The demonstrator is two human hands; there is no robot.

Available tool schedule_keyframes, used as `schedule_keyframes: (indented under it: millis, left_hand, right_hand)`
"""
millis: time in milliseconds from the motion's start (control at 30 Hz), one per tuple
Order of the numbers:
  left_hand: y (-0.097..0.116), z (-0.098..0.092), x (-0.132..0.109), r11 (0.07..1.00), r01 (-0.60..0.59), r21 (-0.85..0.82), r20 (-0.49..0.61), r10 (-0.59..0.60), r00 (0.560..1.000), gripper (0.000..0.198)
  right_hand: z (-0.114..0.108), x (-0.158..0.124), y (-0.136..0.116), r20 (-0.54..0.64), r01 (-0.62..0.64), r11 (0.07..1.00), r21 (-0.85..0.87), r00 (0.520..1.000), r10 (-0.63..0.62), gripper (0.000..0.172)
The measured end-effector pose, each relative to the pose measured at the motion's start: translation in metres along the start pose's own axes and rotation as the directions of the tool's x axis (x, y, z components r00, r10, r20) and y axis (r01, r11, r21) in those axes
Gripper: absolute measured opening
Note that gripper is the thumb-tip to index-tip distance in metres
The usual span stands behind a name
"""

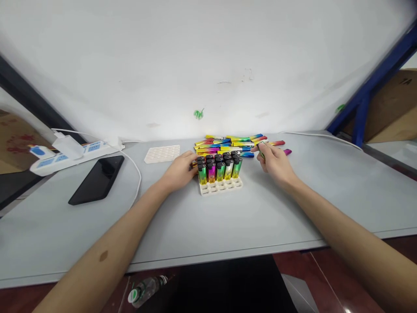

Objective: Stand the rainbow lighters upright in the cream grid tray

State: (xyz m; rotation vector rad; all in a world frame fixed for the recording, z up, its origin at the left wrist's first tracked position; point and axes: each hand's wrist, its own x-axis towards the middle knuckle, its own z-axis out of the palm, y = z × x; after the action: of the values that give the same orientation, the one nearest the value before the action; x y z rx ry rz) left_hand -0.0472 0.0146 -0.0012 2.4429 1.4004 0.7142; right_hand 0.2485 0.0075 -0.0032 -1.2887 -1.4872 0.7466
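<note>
A white tray [221, 187] with rows of holes stands mid-table, several shiny multicoloured lighters [220, 170] with black tops upright in it; its front row of holes shows bare. My left hand [182, 169] is at the left side of the upright lighters, its fingertips partly hidden behind them. To the right, my right hand [272, 160] is closed around a lighter [262, 154], mostly covered by the fingers. Behind the tray lies a loose pile of metallic coloured lighters [208, 150], reaching toward my right hand.
A second white tray [163, 154] lies flat at the back left. Farther left are a black phone [97, 180], a white power strip [58, 158] with chargers and a white cable [138, 169]. A plastic bottle [148, 290] is below the table's front edge.
</note>
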Motion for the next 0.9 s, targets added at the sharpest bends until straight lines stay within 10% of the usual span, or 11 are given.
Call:
schedule_keyframes:
  millis: [900]
  left_hand:
    - [0.0023,-0.0012,-0.0009,1.000,0.009,0.011,0.013,-0.009,1.000,0.029]
  right_hand:
    - [-0.0014,-0.0023,-0.0063,-0.003,-0.149,0.975,0.163,0.988,0.151,0.051]
